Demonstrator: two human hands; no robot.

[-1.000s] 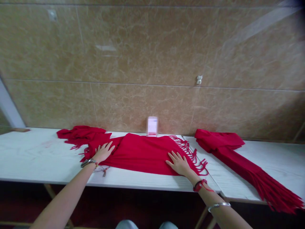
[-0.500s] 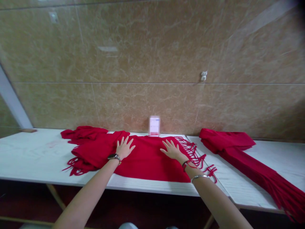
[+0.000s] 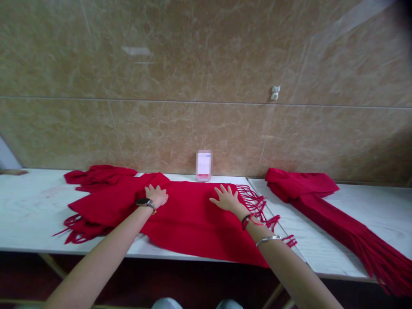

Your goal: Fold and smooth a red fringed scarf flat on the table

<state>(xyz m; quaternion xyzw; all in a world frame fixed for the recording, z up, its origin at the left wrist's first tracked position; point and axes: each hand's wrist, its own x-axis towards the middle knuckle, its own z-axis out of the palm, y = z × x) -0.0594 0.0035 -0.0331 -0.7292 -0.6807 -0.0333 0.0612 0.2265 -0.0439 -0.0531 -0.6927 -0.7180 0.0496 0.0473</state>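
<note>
A red fringed scarf point(image 3: 189, 219) lies across the white table. Its middle is spread flat, while the left part is heaped in loose folds. On the flat part near the folds rests my left hand point(image 3: 156, 196), fingers apart and slightly bent. My right hand point(image 3: 226, 201) presses on the scarf close to its right fringe point(image 3: 252, 199), palm down with fingers spread. Neither hand grips anything that I can see. The near edge of the cloth reaches over the table's front edge at the right.
Another red scarf point(image 3: 299, 186), folded lengthwise, lies on the right, its fringe hanging past the front edge. A phone-like object with a blurred screen point(image 3: 204, 166) leans on the tiled wall point(image 3: 180, 133). The white table point(image 3: 28, 210) has a seam right of the fringe.
My left hand has slid left over the cloth, its fingers now less stretched. The heaped part has shifted left, and the near edge has come forward over the table edge. My right hand stays near the fringe.
</note>
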